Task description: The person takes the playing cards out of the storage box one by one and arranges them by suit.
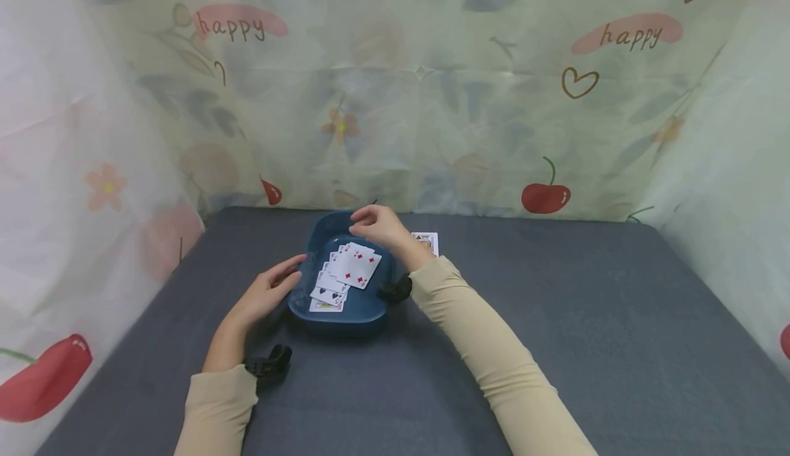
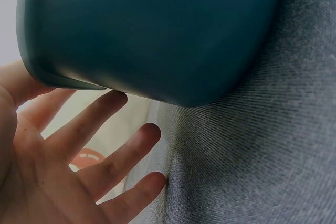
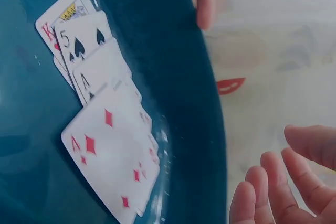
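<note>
A dark blue plastic basin [image 1: 348, 317] stands on the table with several playing cards [image 1: 354, 267] fanned inside it. On top lies a diamond card [image 3: 113, 156], above an ace, a five of spades [image 3: 86, 38] and a red king [image 3: 55, 19]. My left hand [image 1: 267, 295] is at the basin's left side, fingers extended and fingertips against the outer wall below the rim [image 2: 68, 82]. Over the basin's far right part hovers my right hand [image 1: 382, 228], fingers loosely bent with nothing between them.
Another face card [image 1: 426, 242] lies on the table behind the basin's right side, partly hidden by my right forearm. Dark grey cloth [image 1: 555, 332] covers the table. A patterned curtain [image 1: 420, 99] hangs around its back and sides.
</note>
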Action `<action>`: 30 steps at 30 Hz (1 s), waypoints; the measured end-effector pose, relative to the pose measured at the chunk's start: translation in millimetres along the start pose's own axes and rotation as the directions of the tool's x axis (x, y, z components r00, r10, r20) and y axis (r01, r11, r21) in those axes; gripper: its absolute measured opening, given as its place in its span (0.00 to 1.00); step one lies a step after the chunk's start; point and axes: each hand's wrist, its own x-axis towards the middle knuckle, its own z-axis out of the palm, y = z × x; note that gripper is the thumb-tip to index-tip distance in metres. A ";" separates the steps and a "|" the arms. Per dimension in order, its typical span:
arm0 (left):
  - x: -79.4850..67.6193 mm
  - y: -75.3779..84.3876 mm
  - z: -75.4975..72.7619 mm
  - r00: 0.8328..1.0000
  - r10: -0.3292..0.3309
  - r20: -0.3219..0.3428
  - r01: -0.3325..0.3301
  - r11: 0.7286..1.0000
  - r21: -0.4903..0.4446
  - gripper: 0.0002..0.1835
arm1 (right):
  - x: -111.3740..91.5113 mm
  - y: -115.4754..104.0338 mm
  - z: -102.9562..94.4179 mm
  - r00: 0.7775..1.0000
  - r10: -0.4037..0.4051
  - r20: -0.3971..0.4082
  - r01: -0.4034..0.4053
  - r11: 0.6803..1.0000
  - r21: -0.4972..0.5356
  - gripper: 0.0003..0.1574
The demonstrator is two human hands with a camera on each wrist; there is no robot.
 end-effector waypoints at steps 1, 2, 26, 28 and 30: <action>0.1 0.1 -0.1 1.000 -0.003 0.001 0.003 1.000 -0.002 0.29 | 1.2 0.4 3.3 1.000 0.007 -0.004 -0.007 1.000 -0.008 0.22; 0.2 0.2 -0.3 1.000 -0.005 0.001 0.005 1.000 -0.003 0.29 | 2.2 0.9 6.5 1.000 0.015 -0.010 -0.015 1.000 -0.016 0.22; 0.0 1.7 -0.4 1.000 -0.007 0.005 0.007 1.000 -0.001 0.29 | 75.8 78.9 48.3 0.980 0.194 -0.051 -0.201 0.927 -0.318 0.31; -0.1 1.6 -0.3 1.000 -0.007 0.002 0.007 1.000 0.000 0.29 | 76.6 79.1 47.6 0.982 0.187 -0.042 -0.189 0.919 -0.345 0.33; -0.5 1.8 -0.6 1.000 -0.006 0.002 0.006 1.000 -0.002 0.29 | 59.2 62.5 45.9 0.980 0.193 -0.040 -0.193 0.904 -0.381 0.34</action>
